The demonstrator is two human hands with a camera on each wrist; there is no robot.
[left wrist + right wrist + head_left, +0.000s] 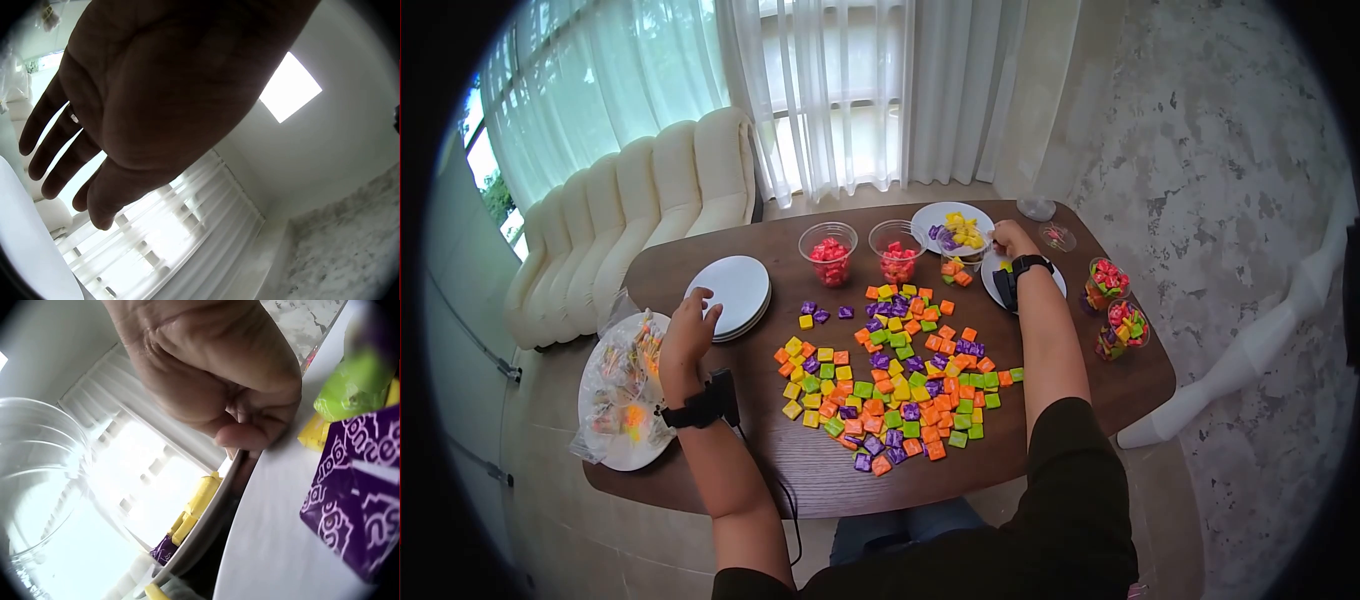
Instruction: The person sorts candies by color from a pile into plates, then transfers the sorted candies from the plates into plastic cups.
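In the head view, my right hand [1012, 240] is at the back right, between a white plate of yellow and purple wrapped candies [952, 218] and a second white plate [1055, 285] under the wrist. Its curled thumb and fingers pinch the back plate's rim [206, 515] in the right wrist view. Purple [353, 494] and green [353, 394] candies lie on the nearer plate there. My left hand [688, 335], fingers loosely extended and holding nothing, hovers between a stack of white plates [735, 285] and a white platter of bagged items [590, 400].
Many wrapped candies [895, 375] are spread over the dark table [730, 420]. Two clear cups of red candies [830, 262] stand behind them, with a small cup of orange candies [956, 270] nearby. Filled cups [1125, 328] stand by the right edge; a clear lid [1057, 237] lies behind.
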